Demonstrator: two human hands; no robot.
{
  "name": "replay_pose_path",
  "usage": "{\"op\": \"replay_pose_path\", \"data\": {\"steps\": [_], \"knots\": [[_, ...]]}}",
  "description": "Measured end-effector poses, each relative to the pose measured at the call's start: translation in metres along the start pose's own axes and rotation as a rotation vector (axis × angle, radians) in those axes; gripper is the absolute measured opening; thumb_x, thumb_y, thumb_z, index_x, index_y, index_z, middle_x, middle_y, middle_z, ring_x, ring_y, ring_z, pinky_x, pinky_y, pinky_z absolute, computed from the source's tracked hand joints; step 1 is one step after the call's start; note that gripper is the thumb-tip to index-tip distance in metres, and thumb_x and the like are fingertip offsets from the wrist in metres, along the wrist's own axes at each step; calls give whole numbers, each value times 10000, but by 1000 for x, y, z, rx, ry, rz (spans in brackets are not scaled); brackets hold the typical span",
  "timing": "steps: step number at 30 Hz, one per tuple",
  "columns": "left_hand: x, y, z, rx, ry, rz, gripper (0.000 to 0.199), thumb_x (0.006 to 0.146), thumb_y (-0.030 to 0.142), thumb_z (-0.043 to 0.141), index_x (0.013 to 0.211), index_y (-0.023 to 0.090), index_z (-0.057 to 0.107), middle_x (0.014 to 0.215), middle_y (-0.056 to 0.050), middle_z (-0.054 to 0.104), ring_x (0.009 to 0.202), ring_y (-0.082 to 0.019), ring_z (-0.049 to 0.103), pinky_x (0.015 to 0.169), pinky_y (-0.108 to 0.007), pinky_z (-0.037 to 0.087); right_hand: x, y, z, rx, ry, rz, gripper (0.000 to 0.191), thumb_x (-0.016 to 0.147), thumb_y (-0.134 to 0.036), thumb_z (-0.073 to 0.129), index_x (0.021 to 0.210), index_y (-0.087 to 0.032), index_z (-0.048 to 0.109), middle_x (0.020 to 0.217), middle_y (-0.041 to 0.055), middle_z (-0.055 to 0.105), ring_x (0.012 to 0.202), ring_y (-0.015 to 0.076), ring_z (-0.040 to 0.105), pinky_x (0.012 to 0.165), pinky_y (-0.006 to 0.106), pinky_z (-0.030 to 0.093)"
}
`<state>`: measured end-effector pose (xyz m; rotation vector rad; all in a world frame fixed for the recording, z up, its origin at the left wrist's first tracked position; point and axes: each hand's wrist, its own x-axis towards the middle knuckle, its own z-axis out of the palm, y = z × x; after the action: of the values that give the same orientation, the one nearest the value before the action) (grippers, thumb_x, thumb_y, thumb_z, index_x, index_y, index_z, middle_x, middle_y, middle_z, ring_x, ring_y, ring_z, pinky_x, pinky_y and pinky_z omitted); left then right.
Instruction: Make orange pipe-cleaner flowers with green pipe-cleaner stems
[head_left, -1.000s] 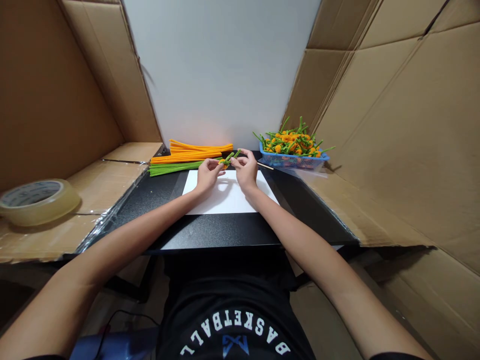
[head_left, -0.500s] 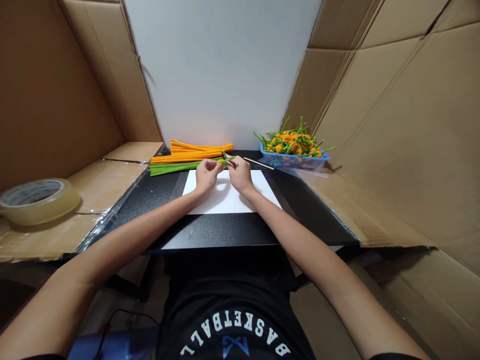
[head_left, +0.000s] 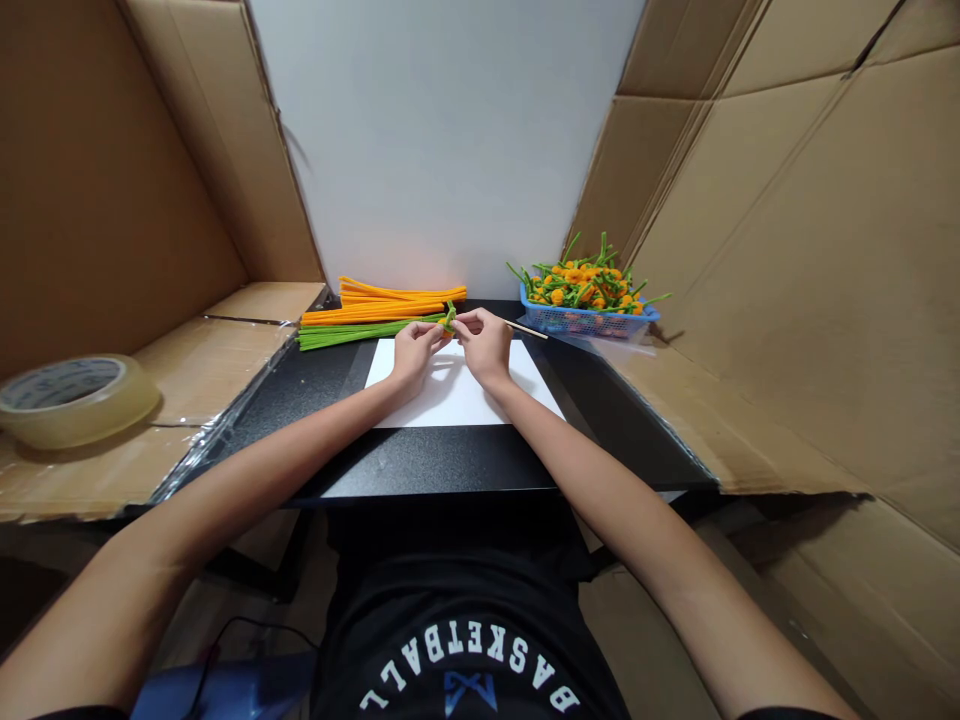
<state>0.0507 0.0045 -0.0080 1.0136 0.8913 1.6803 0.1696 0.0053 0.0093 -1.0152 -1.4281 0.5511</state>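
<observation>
Above the white sheet [head_left: 457, 395], my left hand [head_left: 415, 352] and my right hand [head_left: 484, 345] meet, fingertips nearly touching. Between them both pinch a small green and orange fuzzy piece [head_left: 448, 318], its green part sticking up. My fingers hide much of it. Green fuzzy stems [head_left: 345, 335] lie just left of my left hand, with orange fuzzy stems [head_left: 375, 312] behind them. A thin stick [head_left: 529, 328] lies to the right, its left end behind my right hand.
A blue basket [head_left: 585, 320] heaped with orange and green fuzzy pieces stands at the back right. A tape roll [head_left: 135, 400] lies on the cardboard at left. Cardboard walls [head_left: 810, 250] flank the black table [head_left: 442, 465]; a pale wall rises behind.
My right hand has shifted slightly and its fingers now cover the stick's left end. The green part of the held piece now points more upward, where before it spread sideways.
</observation>
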Motion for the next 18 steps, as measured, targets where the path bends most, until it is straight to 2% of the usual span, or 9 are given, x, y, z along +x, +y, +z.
{"op": "replay_pose_path", "data": {"steps": [6, 11, 18], "knots": [[1, 0, -1, 10, 36, -34, 270, 706, 219, 831, 650, 147, 577, 692, -8, 639, 782, -144, 679, 962, -401, 564, -1, 0, 0, -13, -57, -12, 98, 823, -169, 663, 836, -195, 757, 864, 53, 773, 826, 204, 713, 851, 329, 555], [4, -3, -3, 16, 73, -16, 273, 718, 252, 820, 660, 149, 574, 718, -8, 633, 794, -133, 673, 963, -384, 561, -4, 0, 3, -19, -105, -39, 162, 785, -143, 706, 900, -213, 796, 973, 64, 771, 878, 213, 704, 917, 350, 543], [6, -3, -5, 4, 29, -102, 253, 654, 219, 815, 640, 158, 570, 728, -34, 649, 804, -168, 672, 904, -402, 574, -2, 7, 2, -44, -77, -32, 205, 795, -104, 673, 892, -222, 811, 972, 67, 762, 908, 227, 702, 928, 365, 543]]}}
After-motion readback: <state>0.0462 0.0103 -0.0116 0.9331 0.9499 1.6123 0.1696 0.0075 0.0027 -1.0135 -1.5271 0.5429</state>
